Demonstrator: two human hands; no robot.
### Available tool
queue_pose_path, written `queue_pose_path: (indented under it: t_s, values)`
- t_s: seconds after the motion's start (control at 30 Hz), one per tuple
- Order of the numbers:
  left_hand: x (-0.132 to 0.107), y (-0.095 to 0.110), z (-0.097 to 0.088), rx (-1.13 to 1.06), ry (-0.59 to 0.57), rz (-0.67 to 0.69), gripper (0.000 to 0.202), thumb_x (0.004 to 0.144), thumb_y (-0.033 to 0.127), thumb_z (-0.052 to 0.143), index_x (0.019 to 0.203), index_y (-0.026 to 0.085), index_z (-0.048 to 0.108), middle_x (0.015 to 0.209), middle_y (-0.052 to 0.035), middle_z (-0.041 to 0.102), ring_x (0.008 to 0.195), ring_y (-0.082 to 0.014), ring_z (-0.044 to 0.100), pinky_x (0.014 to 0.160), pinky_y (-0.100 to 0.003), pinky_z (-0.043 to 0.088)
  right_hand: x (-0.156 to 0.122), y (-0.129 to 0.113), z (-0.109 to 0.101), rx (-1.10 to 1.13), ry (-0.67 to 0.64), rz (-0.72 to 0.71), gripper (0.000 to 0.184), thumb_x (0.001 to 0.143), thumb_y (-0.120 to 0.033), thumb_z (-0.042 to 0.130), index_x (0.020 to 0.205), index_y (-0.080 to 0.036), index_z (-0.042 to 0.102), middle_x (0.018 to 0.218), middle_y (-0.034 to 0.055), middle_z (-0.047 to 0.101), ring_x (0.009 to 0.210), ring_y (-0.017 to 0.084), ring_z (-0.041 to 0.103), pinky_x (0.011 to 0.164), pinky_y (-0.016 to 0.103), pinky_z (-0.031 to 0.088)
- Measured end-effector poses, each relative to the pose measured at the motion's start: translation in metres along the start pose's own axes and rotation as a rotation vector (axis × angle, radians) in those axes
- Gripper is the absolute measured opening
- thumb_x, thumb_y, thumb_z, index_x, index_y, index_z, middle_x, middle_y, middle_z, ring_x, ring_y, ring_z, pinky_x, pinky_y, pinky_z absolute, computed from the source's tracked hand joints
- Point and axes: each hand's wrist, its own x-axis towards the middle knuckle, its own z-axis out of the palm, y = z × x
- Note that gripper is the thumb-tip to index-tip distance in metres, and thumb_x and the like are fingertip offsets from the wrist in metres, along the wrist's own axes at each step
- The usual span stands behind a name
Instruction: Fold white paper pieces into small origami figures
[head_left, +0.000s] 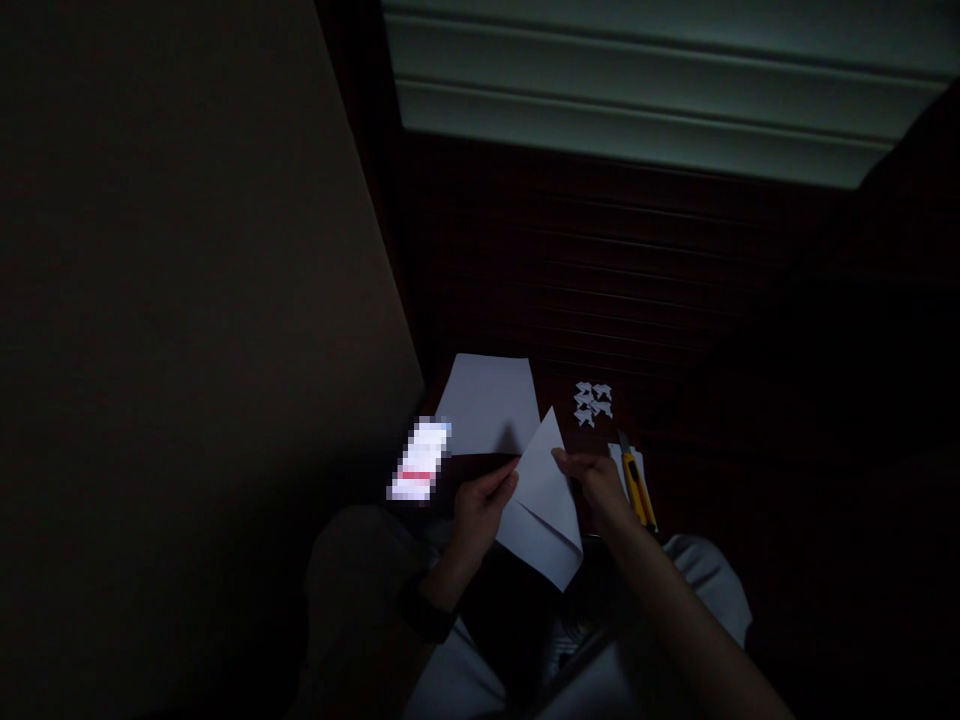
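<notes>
Between my hands is a white sheet of paper (pixel 546 480), partly folded over, with one corner pointing up and a loose flap at its lower end. My left hand (pixel 480 510) pinches its left edge. On the right edge, my right hand (pixel 596 482) grips it with the thumb on top. Behind it lies a white paper stack or sheet (pixel 487 395) on a dark surface. Several small folded white paper pieces (pixel 591 402) sit to the right of that. Near my right wrist, a yellow utility knife (pixel 636 485) rests on some white paper (pixel 616 458).
A lit phone screen (pixel 420 460), pixelated, is at the left of the papers. A plain wall or panel (pixel 187 250) rises on the left. Pale horizontal slats (pixel 637 100) stand at the top over dark slatted wood (pixel 600 250). The room is dim.
</notes>
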Motion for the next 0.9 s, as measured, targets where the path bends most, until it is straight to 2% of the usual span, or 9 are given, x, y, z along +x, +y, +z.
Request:
queue_pose_path:
  t_s: [0.2, 0.33, 0.57, 0.77, 0.9]
  values:
    - [-0.0013, 0.0013, -0.0012, -0.014, -0.039, -0.019, 0.037, 0.078, 0.035, 0.054, 0.109, 0.016, 0.059, 0.105, -0.0067, 0.064, 0.093, -0.0229, 0.061, 0.082, -0.035, 0.049, 0.0048, -0.0003, -0.0034, 0.001, -0.031, 0.002, 0.031, 0.058, -0.041, 0.072, 0.067, -0.012, 0.069, 0.066, 0.0060, 0.068, 0.059, 0.017, 0.059, 0.055, 0.027, 0.041]
    - [-0.0002, -0.0021, -0.0015, 0.011, 0.000, 0.008, 0.037, 0.078, 0.034, 0.054, 0.109, 0.016, 0.059, 0.107, -0.0063, 0.063, 0.097, -0.0225, 0.059, 0.086, -0.035, 0.046, 0.0030, -0.0027, -0.0035, -0.041, -0.066, -0.014, 0.030, 0.060, -0.041, 0.070, 0.063, -0.011, 0.068, 0.066, 0.0058, 0.068, 0.060, 0.016, 0.058, 0.057, 0.026, 0.041]
    - [0.0000, -0.0066, 0.0007, 0.040, 0.015, 0.006, 0.036, 0.079, 0.034, 0.052, 0.109, 0.016, 0.060, 0.105, -0.0052, 0.064, 0.096, -0.0217, 0.060, 0.085, -0.034, 0.047, -0.0012, 0.0034, -0.0035, -0.103, -0.020, 0.008, 0.034, 0.059, -0.046, 0.069, 0.055, -0.012, 0.065, 0.058, 0.0038, 0.065, 0.052, 0.014, 0.055, 0.050, 0.024, 0.037]
    - [0.0005, -0.0025, 0.0001, 0.058, 0.043, 0.005, 0.036, 0.078, 0.034, 0.052, 0.109, 0.017, 0.059, 0.107, -0.0049, 0.063, 0.097, -0.0223, 0.059, 0.086, -0.035, 0.047, -0.0008, 0.0046, -0.0047, -0.075, -0.041, 0.022, 0.031, 0.061, -0.042, 0.069, 0.058, -0.012, 0.067, 0.060, 0.0048, 0.066, 0.055, 0.015, 0.055, 0.052, 0.025, 0.038]
    - [0.0011, -0.0024, 0.0004, 0.041, 0.021, 0.019, 0.036, 0.078, 0.035, 0.053, 0.109, 0.017, 0.059, 0.106, -0.0057, 0.063, 0.095, -0.0221, 0.060, 0.083, -0.034, 0.049, -0.0032, 0.0008, -0.0049, -0.068, -0.027, 0.026, 0.028, 0.059, -0.040, 0.070, 0.059, -0.012, 0.067, 0.060, 0.0047, 0.066, 0.055, 0.015, 0.055, 0.054, 0.026, 0.039]
